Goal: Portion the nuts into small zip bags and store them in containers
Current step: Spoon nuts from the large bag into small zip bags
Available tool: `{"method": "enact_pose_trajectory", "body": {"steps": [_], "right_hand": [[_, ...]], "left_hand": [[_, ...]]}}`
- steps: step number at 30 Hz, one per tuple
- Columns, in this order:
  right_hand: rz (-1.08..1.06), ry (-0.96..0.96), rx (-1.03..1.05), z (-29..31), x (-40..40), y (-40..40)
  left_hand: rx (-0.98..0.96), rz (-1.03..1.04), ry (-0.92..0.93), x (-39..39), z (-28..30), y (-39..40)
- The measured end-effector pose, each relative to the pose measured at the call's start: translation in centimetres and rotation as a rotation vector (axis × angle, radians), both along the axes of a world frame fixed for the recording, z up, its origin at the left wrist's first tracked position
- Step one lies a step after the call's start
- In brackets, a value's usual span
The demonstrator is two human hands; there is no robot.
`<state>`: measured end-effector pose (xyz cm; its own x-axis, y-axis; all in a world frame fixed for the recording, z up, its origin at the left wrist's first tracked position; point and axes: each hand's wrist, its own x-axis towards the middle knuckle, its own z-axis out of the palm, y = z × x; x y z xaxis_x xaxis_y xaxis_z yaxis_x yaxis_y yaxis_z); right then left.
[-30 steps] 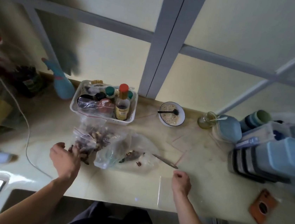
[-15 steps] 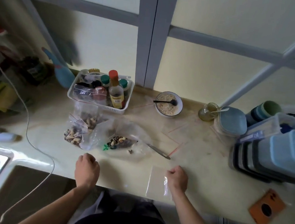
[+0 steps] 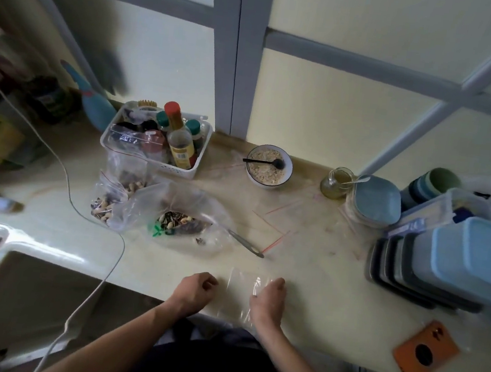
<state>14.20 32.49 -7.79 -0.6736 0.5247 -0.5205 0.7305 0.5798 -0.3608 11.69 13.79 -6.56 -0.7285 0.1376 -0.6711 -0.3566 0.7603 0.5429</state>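
Clear zip bag [image 3: 241,292] pinched by right hand [image 3: 268,300]; left hand [image 3: 194,290] curled, empty. Bottle [image 3: 181,145] label unreadable.

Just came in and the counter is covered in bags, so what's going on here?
A person is bagging nuts. Both hands are at the counter's near edge on an empty small zip bag: the right hand holds it, and the left hand sits curled beside its left edge. The big open bag of mixed nuts lies just beyond, with a metal spoon beside it. Stacked containers wait on the right.
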Motion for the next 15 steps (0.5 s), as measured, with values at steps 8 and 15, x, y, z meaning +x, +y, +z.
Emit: {"method": "enact_pose_trajectory", "body": {"steps": [8, 15], "right_hand": [[-0.152, 0.010, -0.780, 2.2, -1.7, 0.5], [-0.167, -0.018, -1.256, 6.0, -3.4, 1.1]], "left_hand": [[0.293, 0.314, -0.249, -0.1, 1.9, 0.9], [0.749, 0.535, -0.445, -0.7, 3.0, -0.6]]}}
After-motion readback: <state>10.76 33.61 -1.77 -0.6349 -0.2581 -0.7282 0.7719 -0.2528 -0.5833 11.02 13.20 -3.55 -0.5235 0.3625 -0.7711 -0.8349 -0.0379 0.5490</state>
